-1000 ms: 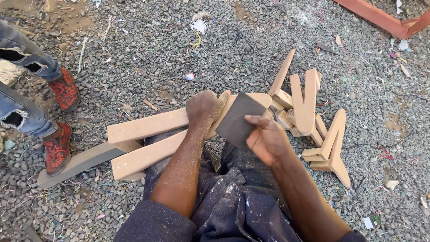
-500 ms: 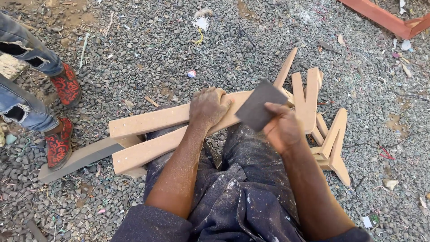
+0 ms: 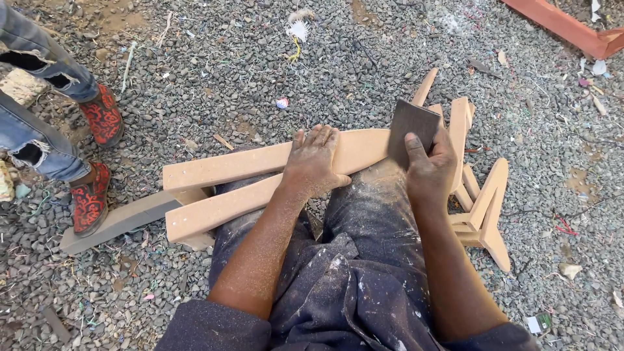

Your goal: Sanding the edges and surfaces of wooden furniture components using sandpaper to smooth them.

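Left hand [image 3: 313,162] presses flat, steadying two boards [image 3: 260,179] across the lap; right hand [image 3: 429,166] grips sandpaper [image 3: 411,127] against the board's end.

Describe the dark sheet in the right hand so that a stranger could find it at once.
Start at the person's dusty lap, where two long tan wooden boards lie crosswise. Follow the upper board to its right end: there the right hand presses a sanding sheet. It is the only dark grey, thin rectangle among pale wood.

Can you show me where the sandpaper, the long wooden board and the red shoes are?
sandpaper [image 3: 411,125], head view, middle of the dark sheet.
long wooden board [image 3: 224,168], head view, bare top face.
red shoes [image 3: 88,198], head view, top of the nearer shoe.
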